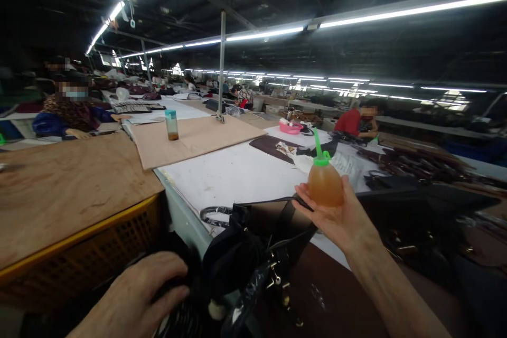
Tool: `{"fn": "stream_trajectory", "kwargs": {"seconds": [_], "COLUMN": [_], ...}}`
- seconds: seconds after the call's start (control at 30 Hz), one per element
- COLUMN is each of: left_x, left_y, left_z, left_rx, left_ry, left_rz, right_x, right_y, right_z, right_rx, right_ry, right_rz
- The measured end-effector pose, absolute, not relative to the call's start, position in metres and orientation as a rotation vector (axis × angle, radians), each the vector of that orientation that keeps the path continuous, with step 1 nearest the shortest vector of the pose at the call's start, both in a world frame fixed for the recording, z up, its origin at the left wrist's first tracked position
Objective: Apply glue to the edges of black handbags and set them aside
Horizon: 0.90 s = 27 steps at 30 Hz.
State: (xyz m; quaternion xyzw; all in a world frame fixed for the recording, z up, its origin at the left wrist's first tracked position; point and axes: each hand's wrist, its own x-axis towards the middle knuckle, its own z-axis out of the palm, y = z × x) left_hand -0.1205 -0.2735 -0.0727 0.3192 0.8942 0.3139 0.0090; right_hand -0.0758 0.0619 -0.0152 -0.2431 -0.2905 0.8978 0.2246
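My right hand [341, 217] is raised over the white table [237, 174], palm up, fingers wrapped round a small squeeze bottle [325, 182] of amber liquid with a green nozzle. My left hand [137, 296] lies low at the front, fingers curled over dark material at the near end of a dark brown handbag [257, 243]. The bag lies between my hands with black plastic and metal clasps on it.
A yellow crate [99, 243] under a brown board [67, 185] stands at the left. A teal-capped bottle [171, 124] sits on cardboard [190, 140] further back. Dark leather pieces [415, 163] pile at the right. A pink basin [290, 127] and other workers sit beyond.
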Motion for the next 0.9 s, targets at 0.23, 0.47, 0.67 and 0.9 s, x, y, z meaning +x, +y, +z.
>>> {"fn": "stream_trajectory", "kwargs": {"seconds": [0.23,0.47,0.67,0.9], "left_x": [-0.104,-0.131,-0.182,-0.208], "left_y": [-0.183,-0.158,-0.138,-0.15], "left_z": [-0.084,-0.12,-0.103,-0.1], "left_rx": [0.568,0.661,0.694,0.6], "left_ry": [2.745,2.166,1.668,1.388], "left_rz": [1.427,1.868,1.813,1.84], "right_x": [-0.072,-0.061,-0.043,-0.039], "right_y": [0.058,0.054,0.051,0.042], "right_z": [-0.016,-0.01,0.001,0.002], "right_rx": [-0.66,-0.668,-0.702,-0.768], "right_ry": [-0.829,-0.825,-0.94,-0.906], "right_rz": [2.468,2.504,2.652,2.714]}}
